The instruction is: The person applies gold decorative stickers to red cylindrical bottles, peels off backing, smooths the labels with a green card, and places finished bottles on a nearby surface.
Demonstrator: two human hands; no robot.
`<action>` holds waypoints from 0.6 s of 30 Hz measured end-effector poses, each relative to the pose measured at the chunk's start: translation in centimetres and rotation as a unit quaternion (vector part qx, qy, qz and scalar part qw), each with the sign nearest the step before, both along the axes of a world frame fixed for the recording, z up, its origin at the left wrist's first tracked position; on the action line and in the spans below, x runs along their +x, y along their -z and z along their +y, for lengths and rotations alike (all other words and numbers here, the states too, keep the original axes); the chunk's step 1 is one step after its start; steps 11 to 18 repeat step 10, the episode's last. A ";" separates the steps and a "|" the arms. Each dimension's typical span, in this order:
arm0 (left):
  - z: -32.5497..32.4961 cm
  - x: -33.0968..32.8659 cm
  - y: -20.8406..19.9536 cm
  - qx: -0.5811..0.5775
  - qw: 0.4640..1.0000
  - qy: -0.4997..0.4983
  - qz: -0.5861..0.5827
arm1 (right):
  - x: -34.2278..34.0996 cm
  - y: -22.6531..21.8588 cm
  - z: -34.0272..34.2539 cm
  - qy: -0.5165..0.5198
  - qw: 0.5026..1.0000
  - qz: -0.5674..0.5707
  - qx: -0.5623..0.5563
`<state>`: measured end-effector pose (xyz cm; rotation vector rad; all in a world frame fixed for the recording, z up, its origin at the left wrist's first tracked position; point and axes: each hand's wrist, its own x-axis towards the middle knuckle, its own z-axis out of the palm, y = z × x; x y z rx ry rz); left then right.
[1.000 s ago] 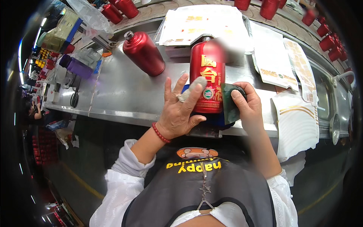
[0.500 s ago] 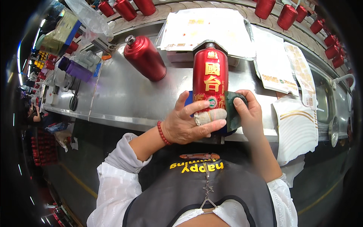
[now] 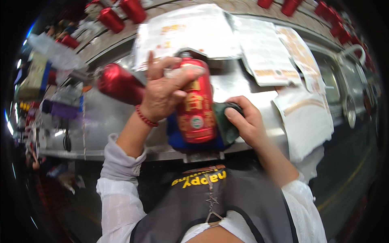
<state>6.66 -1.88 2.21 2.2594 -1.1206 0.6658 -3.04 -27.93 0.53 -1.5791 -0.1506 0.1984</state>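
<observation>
A red bottle (image 3: 198, 117) with gold lettering lies in a blue cradle (image 3: 174, 137), its neck pointing away from me. Across its upper part reaches my left hand (image 3: 162, 89), blurred, fingers curled around a whitish cloth pad (image 3: 173, 73) that is mostly covered. At the bottle's right side, my right hand (image 3: 248, 121) pinches a dark green flap (image 3: 226, 121) between thumb and fingers. The flap lies close against the bottle; whether it touches is hard to tell. Left of my left hand, a plain red bottle (image 3: 119, 83) stands on the metal bench.
Printed white sheets (image 3: 190, 32) are stacked behind the bottle, with more sheets (image 3: 267, 52) to the right. One sheet (image 3: 306, 121) hangs over the bench's front edge. Red bottles (image 3: 111, 20) stand on a conveyor at the back. A purple bottle (image 3: 60, 110) is at far left.
My left hand has moved from the bottle's lower end up to its upper part with the cloth pad. My right hand stays at the flap. The whole view has shifted.
</observation>
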 end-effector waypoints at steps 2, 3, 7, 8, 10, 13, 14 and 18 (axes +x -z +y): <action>0.4 -0.9 -0.2 -0.016 1.000 -0.013 0.021 | 0.2 -1.4 -1.2 -0.012 0.993 -0.086 -0.076; 0.7 -1.1 0.2 -0.024 0.999 -0.019 0.011 | 0.4 -2.0 -2.8 -0.031 0.983 -0.142 -0.112; -0.1 -3.5 1.5 -0.051 0.996 -0.078 -0.002 | 1.2 -1.9 -12.7 0.041 0.848 -0.380 -0.367; -0.5 -4.0 1.7 -0.070 0.995 -0.074 0.002 | 1.1 -0.6 -16.4 0.039 0.842 -0.347 -0.411; -0.1 -5.2 2.7 -0.091 0.992 -0.080 0.018 | 0.7 0.9 -19.4 0.035 0.818 -0.309 -0.484; -0.1 -5.2 2.7 -0.091 0.992 -0.080 0.018 | 0.7 0.9 -19.4 0.035 0.818 -0.309 -0.484; -0.1 -5.2 2.7 -0.091 0.992 -0.080 0.018 | 0.7 0.9 -19.4 0.035 0.818 -0.309 -0.484; -0.1 -5.2 2.7 -0.091 0.992 -0.080 0.018 | 0.7 0.9 -19.4 0.035 0.818 -0.309 -0.484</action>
